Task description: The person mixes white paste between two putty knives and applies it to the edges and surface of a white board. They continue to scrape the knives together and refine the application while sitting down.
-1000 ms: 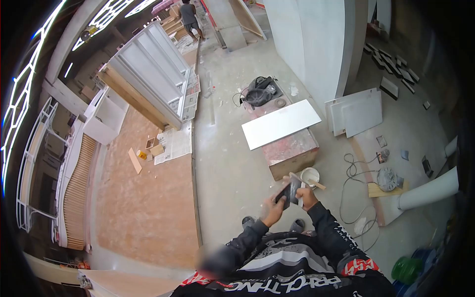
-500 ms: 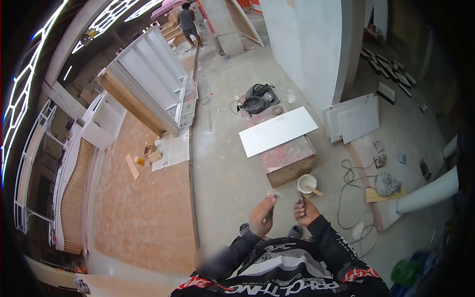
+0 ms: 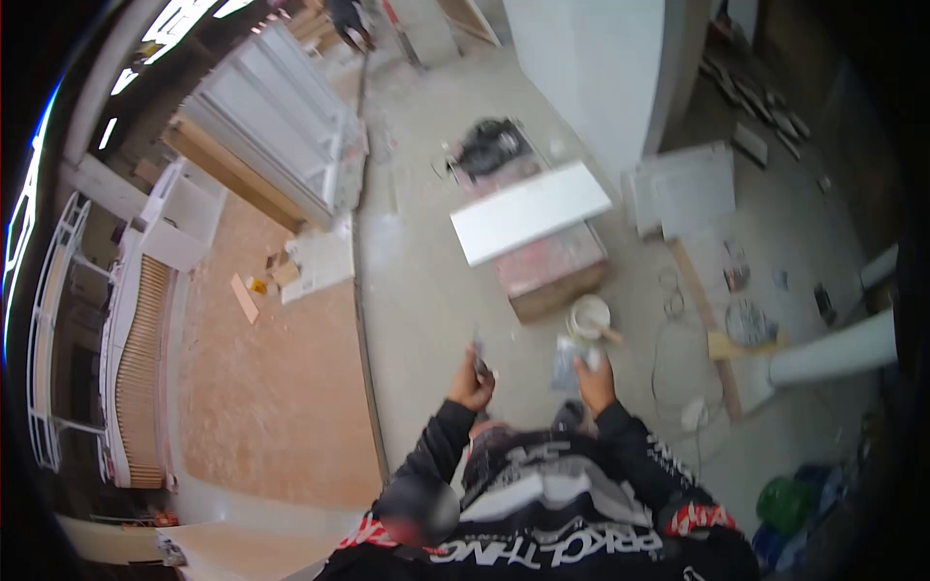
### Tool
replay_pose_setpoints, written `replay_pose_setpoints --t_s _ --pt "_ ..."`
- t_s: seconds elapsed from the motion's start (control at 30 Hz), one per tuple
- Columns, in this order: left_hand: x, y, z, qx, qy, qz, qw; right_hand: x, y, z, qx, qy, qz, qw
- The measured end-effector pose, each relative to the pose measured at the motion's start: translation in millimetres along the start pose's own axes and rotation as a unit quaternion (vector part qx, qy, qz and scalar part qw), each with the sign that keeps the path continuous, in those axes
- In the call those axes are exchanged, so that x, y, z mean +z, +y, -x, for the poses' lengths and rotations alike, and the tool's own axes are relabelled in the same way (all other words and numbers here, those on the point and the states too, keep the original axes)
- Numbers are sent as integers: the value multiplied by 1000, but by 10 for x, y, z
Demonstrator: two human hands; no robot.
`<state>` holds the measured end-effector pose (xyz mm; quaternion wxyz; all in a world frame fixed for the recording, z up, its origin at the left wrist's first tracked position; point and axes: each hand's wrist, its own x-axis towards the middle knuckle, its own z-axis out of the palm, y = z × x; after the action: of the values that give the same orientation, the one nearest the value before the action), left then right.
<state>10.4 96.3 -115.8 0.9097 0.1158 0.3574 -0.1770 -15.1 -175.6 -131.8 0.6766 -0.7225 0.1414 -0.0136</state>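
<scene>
My right hand (image 3: pixel 597 381) is closed on a flat grey plate (image 3: pixel 565 366), like a putty scraper, with a whitish smear at its upper corner. Just beyond it stands a white tub (image 3: pixel 588 316) with a wooden stick (image 3: pixel 610 334) leaning over its rim. My left hand (image 3: pixel 472 385) is closed around a thin, upright tool (image 3: pixel 479 347); blur hides its exact kind. Ahead, a white board (image 3: pixel 531 213) lies across a reddish, stained box (image 3: pixel 550 276). Neither hand touches the board.
A black bag (image 3: pixel 492 145) lies behind the board. Grey panels (image 3: pixel 683 189) lean near a white wall at right. Cords and a power tool (image 3: pixel 749 322) lie on the floor beside a white pipe (image 3: pixel 835 351). A raised wooden platform (image 3: pixel 281 387) runs along the left. Another person stands far back.
My hands have moved apart, the left one going left. The grey plate has turned its broad face into view. The whole view has shifted and blurred slightly.
</scene>
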Motion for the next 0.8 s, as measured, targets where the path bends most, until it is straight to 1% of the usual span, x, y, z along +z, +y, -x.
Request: replay_pose_setpoints --t_s 0.03,0.07,0.1,0.13,0.17,0.2,0.27,0.3,0.37,0.4,0.43,0.47,0.5,0.53,0.57,0.6,0.63,0.7,0.73,0.8 --pt "-195 -19 -56 -26 -122 -30 992 99 -285 55 -105 35 119 987" --pt "-206 -84 -31 -31 -136 -62 988 134 -583 214 -174 -14 134 975" --pt "-19 -130 145 -157 -56 96 981 159 -903 343 -250 -65 143 955" --pt "-28 -208 159 -180 -68 97 977 174 -1155 438 -341 -124 138 922" --pt "-86 -277 207 -201 -81 97 971 212 -1292 533 -429 -180 127 876" --pt "-117 -340 261 -205 -72 99 971 291 -1295 589 -420 -180 127 880" --pt "-99 -432 306 -218 -23 51 974 410 -1256 591 -469 -245 166 832" --pt "-105 -469 316 -223 1 26 974 459 -1108 486 -466 -243 166 835" --pt "-124 -517 314 -232 45 -25 971 625 -595 62 -351 -176 215 894" --pt "-185 -504 378 -188 20 -129 973 649 -292 -180 -199 -210 244 926" --pt "-280 -483 417 -191 22 -128 973 620 -44 -318 -38 -238 266 933" --pt "-397 -430 423 -188 35 -92 977 580 73 -313 -32 -235 265 935" --pt "-466 -362 403 -185 46 -58 980 535 135 -334 30 -190 265 945" --pt "-536 -299 389 -138 75 -52 986 487 199 -353 93 -142 263 950" --pt "-582 -248 384 -92 103 -45 989 441 194 -310 102 -133 263 950" --pt "-558 -199 382 -78 118 -44 989 405 136 -215 25 -117 217 969" --pt "-545 -168 373 -87 121 -14 989 376 82 -97 -49 -102 170 979" --pt "-535 -197 326 -103 119 53 986 330 -301 51 -182 -149 131 963" --pt "-497 -259 294 -109 124 52 985 336 -376 83 -175 -146 132 965" --pt "-346 -403 218 -193 129 -26 972 356 -432 78 -292 -233 119 920"
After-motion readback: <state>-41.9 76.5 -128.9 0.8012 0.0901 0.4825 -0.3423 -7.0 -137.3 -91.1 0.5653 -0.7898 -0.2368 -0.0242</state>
